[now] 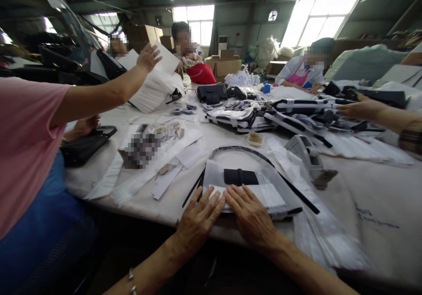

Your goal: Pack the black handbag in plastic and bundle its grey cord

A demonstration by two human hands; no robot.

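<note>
My left hand (198, 218) and my right hand (251, 213) lie flat, fingers spread, side by side on the near edge of a white-wrapped handbag (263, 194) at the table's front. The bag shows a black clasp (241, 177) in its middle and a thin dark strap (250, 153) arching over it. Both palms press down on the white wrapping paper; neither hand grips anything.
A person in a pink shirt (26, 141) at the left reaches out to a stack of white sheets (154, 90). Black-and-white bags (263, 114) pile mid-table, with a tape dispenser (308, 156) and a small dish (255, 139). Other workers sit at the far side; another arm (372, 110) enters from the right.
</note>
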